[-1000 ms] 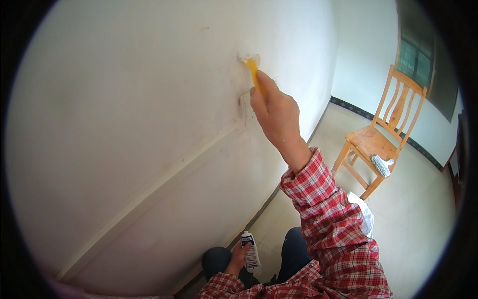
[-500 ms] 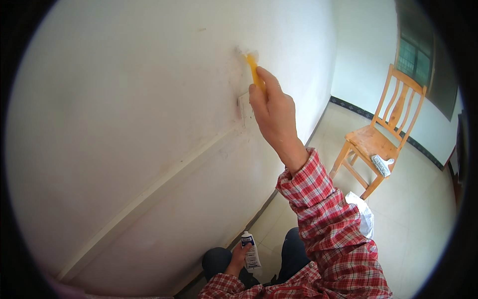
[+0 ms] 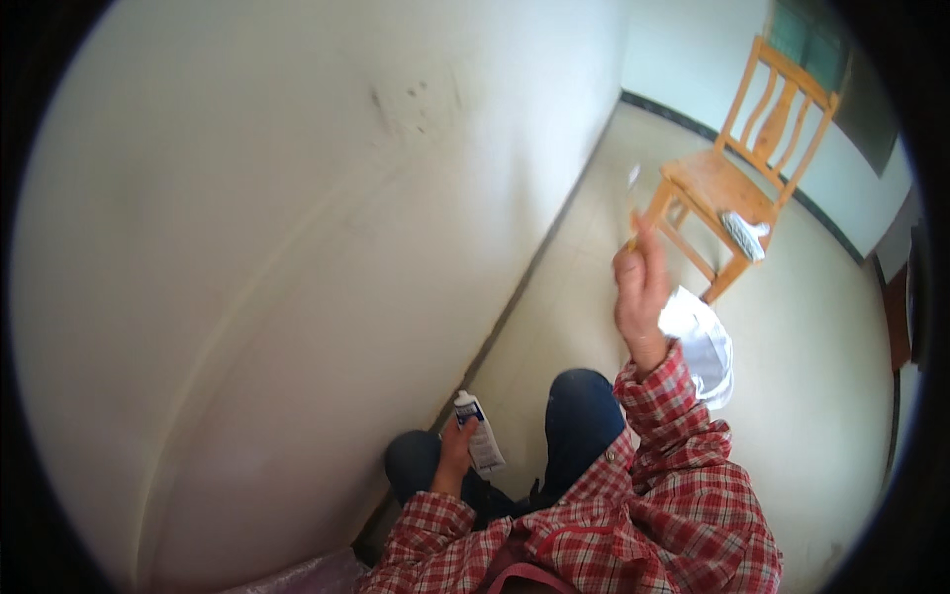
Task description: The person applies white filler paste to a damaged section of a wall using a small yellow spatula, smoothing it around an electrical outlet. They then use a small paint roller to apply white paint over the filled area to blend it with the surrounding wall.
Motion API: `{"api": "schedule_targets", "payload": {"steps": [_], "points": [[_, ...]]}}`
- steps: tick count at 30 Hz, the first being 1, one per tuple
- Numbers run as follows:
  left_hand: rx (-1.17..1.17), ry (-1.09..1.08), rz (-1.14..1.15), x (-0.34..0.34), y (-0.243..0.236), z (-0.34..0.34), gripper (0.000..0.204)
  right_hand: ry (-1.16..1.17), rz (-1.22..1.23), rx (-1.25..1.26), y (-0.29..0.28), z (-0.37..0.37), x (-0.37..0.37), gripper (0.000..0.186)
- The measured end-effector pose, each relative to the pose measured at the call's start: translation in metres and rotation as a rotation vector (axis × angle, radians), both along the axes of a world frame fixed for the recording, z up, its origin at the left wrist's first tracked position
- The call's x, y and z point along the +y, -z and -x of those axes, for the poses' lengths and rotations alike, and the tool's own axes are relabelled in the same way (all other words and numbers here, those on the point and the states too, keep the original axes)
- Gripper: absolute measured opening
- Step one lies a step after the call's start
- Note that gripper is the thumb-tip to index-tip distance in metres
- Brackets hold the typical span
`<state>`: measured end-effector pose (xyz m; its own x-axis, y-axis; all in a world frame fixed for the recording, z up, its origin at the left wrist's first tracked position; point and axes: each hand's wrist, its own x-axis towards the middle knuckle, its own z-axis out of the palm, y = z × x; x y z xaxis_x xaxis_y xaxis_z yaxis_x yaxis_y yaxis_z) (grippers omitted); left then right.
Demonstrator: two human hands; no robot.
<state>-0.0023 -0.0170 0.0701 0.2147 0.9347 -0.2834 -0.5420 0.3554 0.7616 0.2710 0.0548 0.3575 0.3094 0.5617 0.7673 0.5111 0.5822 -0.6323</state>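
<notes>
White tube: your left hand grips it; overpressing risks leaks
Yellow-handled scraper: your right hand pinches it; haste risks spatter

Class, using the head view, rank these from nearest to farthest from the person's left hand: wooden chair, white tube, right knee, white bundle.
1. White tube: held in the left hand.
2. Right knee: to the hand's right.
3. White bundle: farther right, past the knee.
4. Wooden chair: upper right, beyond the bundle.
</notes>
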Motion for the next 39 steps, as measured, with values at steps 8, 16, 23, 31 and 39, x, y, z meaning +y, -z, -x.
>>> {"api": "schedule_targets", "payload": {"steps": [8, 16, 23, 31, 39], "points": [[0.085, 0.02, 0.056, -0.001, 0.007, 0.005, 0.022, 0.096, 0.749, 0.029, 0.214, -0.061, -0.015, 0.035], [0.093, -0.016, 0.034, 0.004, -0.022, -0.005, 0.021, -0.525, 0.83, 0.64, 0.127, -0.05, -0.045, 0.041], [-0.15, -0.017, -0.055, 0.022, -0.071, -0.028, 0.02, -0.653, 0.81, 0.67, 0.146, -0.045, -0.047, 0.025], [0.08, -0.071, -0.122, 0.017, -0.114, -0.046, 0.021, -0.901, 0.808, 0.869, 0.124, -0.007, -0.069, 0.021], [0.057, -0.109, -0.192, 0.01, -0.135, -0.048, 0.028, -0.817, 0.764, 0.858, 0.123, -0.01, -0.066, 0.043]]}}
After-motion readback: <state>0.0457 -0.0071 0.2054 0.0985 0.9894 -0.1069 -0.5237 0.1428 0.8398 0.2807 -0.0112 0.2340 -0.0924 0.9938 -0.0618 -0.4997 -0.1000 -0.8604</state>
